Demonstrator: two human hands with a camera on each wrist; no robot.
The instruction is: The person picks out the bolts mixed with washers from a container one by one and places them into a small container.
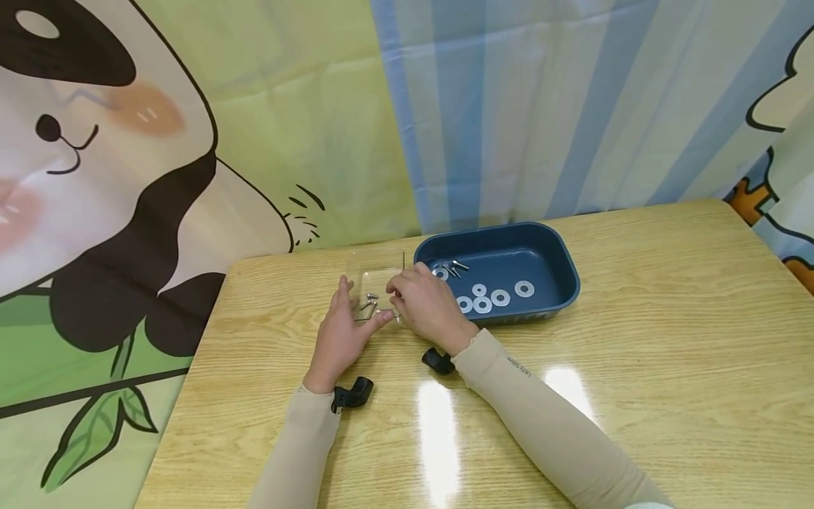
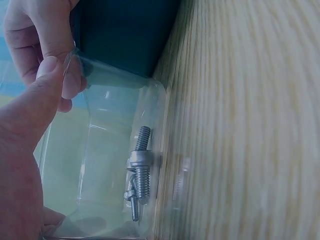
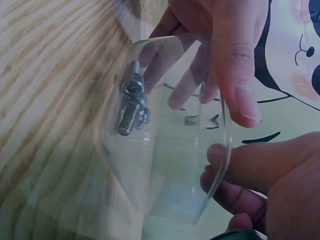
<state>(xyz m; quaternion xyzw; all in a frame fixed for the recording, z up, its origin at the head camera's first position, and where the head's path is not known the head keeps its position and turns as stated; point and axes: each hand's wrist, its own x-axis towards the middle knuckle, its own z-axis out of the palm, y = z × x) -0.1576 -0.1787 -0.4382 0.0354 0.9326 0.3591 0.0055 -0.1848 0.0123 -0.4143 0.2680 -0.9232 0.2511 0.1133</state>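
Observation:
A clear plastic box (image 1: 384,271) sits on the wooden table, with several metal socket-head bolts (image 3: 131,112) lying together on its bottom. My left hand (image 1: 340,339) rests against the box's left and near sides. Its fingers are extended along the wall and its thumb (image 2: 31,107) reaches straight along the near rim. At the right near corner, my right hand (image 1: 425,302) pinches the box's rim between thumb and fingertips, as the right wrist view shows. In the left wrist view the bolts (image 2: 141,175) show through the transparent wall.
Directly right of the box stands a dark blue tray (image 1: 568,286) holding several flat washers (image 1: 500,297) and a few bolts (image 1: 459,266); my right hand overlaps its left end. Behind the table (image 1: 661,311) hangs a printed curtain (image 1: 305,106), close to its far edge.

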